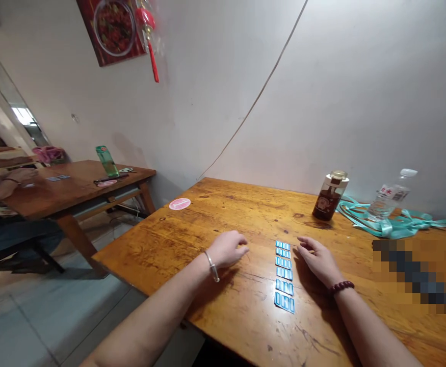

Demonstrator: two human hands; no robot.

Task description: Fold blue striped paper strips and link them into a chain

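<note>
Several small blue-and-white cards [284,274] lie flat on the wooden table [245,311], set one below another in a column. To the left of the column's upper part is my left hand [227,248], thumb apart from loosely bent fingers, with nothing seen in it; a silver bangle circles the wrist. My right hand [319,259] rests just right of the top cards, its fingers apart and holding nothing visible. Dark red beads go round that wrist. The undersides of both hands are hidden.
A brown-filled bottle [328,198], a clear water bottle [390,198] and teal ribbon [387,224] are at the back right. A pink round sticker [179,204] lies at the far left. A person sits at another table [70,191] with a green bottle [108,162].
</note>
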